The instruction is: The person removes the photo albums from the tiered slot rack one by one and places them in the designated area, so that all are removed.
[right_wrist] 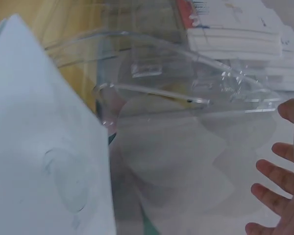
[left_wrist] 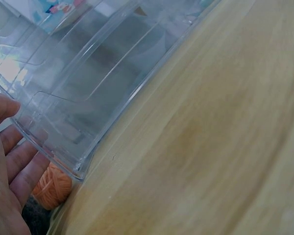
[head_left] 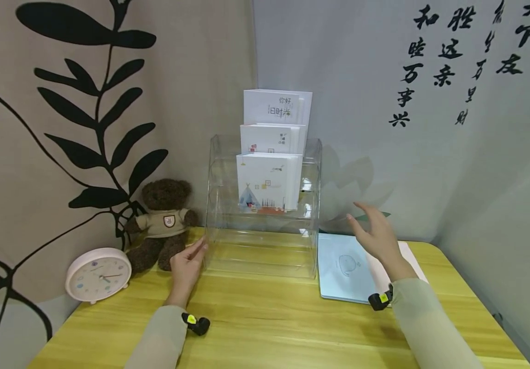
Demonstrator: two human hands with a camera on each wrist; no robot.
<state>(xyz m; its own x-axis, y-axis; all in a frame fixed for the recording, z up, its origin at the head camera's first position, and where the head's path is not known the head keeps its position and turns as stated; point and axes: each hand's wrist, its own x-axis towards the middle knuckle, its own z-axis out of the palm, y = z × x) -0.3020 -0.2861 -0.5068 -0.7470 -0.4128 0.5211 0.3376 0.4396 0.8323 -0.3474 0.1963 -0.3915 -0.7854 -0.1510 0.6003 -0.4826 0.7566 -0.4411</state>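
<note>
A clear tiered rack (head_left: 265, 266) stands on the table with white booklets (head_left: 267, 179) in its upper tiers. At its lower left side is my left hand (head_left: 187, 267), its fingers reaching out straight to the rack's edge. In the left wrist view, the thumb and fingers (left_wrist: 27, 178) lie along the clear side panel. Off to the right of the rack, my right hand (head_left: 379, 241) is raised over a light blue notebook (head_left: 339, 261), fingers spread and holding nothing. Pale pink covers (head_left: 413, 256) show beside the blue one, partly hidden by that hand.
Left of the rack, a brown teddy bear (head_left: 165, 225) leans at the wall beside a round white clock (head_left: 99, 275). Behind the rack's side, the left wrist view shows an orange yarn ball (left_wrist: 54, 187). Walls border the wooden table (head_left: 256, 328) at the back and right.
</note>
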